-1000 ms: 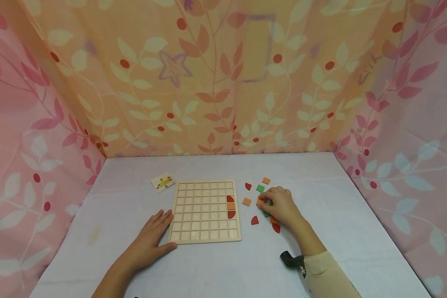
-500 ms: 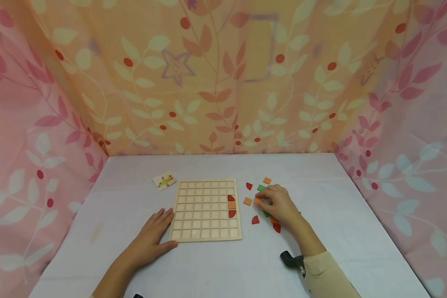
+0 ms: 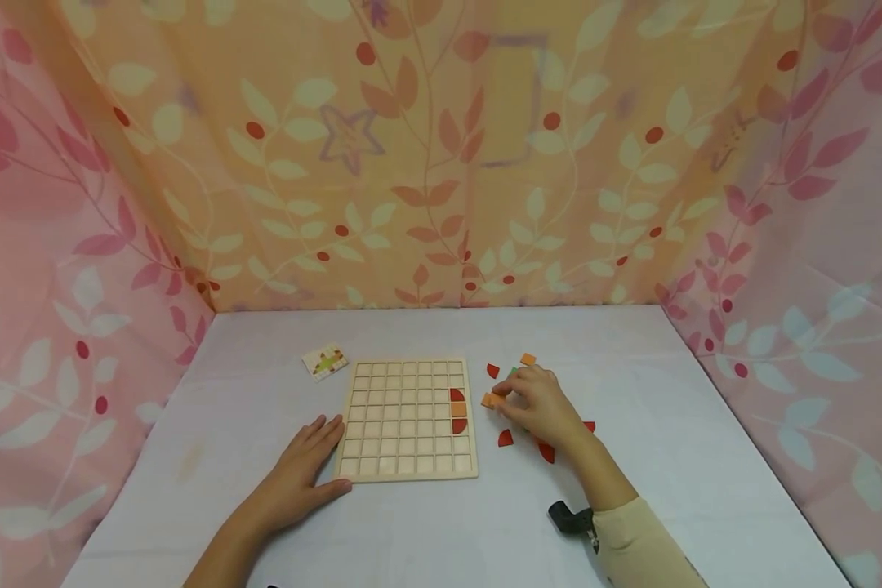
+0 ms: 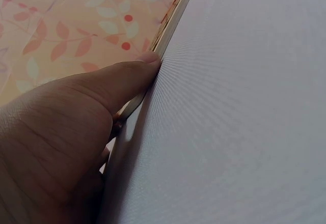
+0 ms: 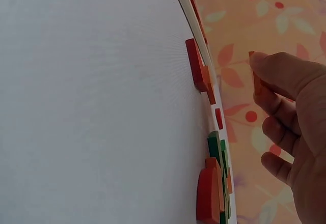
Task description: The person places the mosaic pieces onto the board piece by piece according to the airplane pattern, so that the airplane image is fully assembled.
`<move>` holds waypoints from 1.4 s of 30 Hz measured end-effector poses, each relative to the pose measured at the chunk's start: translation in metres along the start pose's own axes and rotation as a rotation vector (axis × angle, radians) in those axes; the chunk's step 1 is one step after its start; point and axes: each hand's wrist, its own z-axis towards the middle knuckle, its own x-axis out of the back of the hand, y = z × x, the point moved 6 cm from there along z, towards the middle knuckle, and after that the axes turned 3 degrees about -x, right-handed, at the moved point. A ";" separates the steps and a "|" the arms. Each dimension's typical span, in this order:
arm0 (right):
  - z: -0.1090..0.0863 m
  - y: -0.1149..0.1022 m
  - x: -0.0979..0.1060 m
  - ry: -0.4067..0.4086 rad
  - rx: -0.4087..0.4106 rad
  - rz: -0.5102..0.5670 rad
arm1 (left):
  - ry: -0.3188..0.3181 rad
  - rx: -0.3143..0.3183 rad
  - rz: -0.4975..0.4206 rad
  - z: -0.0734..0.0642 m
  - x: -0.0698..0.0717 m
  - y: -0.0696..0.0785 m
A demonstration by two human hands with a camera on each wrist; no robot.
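Observation:
My right hand [image 3: 542, 404] pinches an orange square tile [image 5: 256, 75] between thumb and index finger, and the right wrist view shows it raised above the table. Left of the board, my left hand [image 3: 294, 482] lies with extended fingers at the side edge, its thumb at the near left corner. The wooden grid board [image 3: 404, 479] has its right column holding an orange square [image 3: 459, 409] between a red quarter-circle [image 3: 457, 395] and another red quarter-circle [image 3: 459, 426]. Under and around my right hand lie loose tiles, including a red quarter-circle [image 3: 505, 438] and green tiles [image 5: 214, 145], partly hidden.
A small pattern card [image 3: 326, 361] lies beyond the board's far left corner. More loose tiles include an orange square [image 3: 528, 359] and a red quarter-circle [image 3: 492, 371]. A black device [image 3: 572, 518] sits at my right wrist. Floral cloth walls [image 3: 441, 204] border the white table.
My right hand has moved left with the orange square tile, away from the pile and toward the board. My left hand stays at the board's edge. The tiles on the board are the same.

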 end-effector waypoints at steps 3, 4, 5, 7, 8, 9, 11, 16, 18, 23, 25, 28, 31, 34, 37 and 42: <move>0.001 -0.006 0.001 0.005 0.018 0.011 | -0.004 0.000 -0.008 0.000 -0.001 0.001; 0.001 -0.008 0.001 0.004 0.022 0.012 | -0.006 0.003 -0.010 0.000 -0.002 0.001; 0.002 -0.010 0.001 0.001 0.027 0.015 | -0.008 0.005 -0.008 0.000 -0.002 0.002; 0.005 -0.014 0.002 -0.004 0.033 0.014 | -0.003 0.004 0.001 0.000 -0.001 0.002; 0.006 -0.016 0.002 -0.006 0.036 0.014 | 0.001 0.003 0.004 -0.001 -0.001 0.002; 0.008 -0.019 0.003 -0.006 0.042 0.016 | 0.007 -0.004 0.011 -0.001 0.000 0.002; 0.011 -0.024 0.003 -0.006 0.056 0.024 | 0.016 -0.011 0.022 -0.001 0.001 0.003; 0.021 -0.038 0.002 0.007 0.097 0.033 | 0.023 -0.016 0.021 0.000 0.002 0.004; 0.024 -0.044 0.000 0.011 0.109 0.030 | 0.013 -0.008 0.014 -0.001 0.002 0.004; 0.031 -0.055 -0.010 -0.005 0.114 0.009 | -0.007 0.006 0.014 -0.001 0.001 0.003; 0.034 -0.058 -0.015 -0.021 0.105 -0.002 | -0.001 -0.004 0.020 -0.001 0.001 0.003; 0.036 -0.061 -0.023 -0.042 0.090 -0.009 | 0.009 -0.013 0.022 -0.001 0.002 0.003; 0.037 -0.063 -0.031 -0.059 0.076 0.003 | 0.004 -0.006 0.018 0.000 0.002 0.004; 0.038 -0.065 -0.039 -0.061 0.083 0.009 | -0.006 0.007 0.015 0.001 0.002 0.004; 0.039 -0.067 -0.044 -0.053 0.101 -0.004 | -0.012 0.012 0.011 0.001 0.003 0.004; 0.039 -0.066 -0.051 -0.053 0.104 -0.049 | -0.012 0.010 0.007 0.001 0.003 0.005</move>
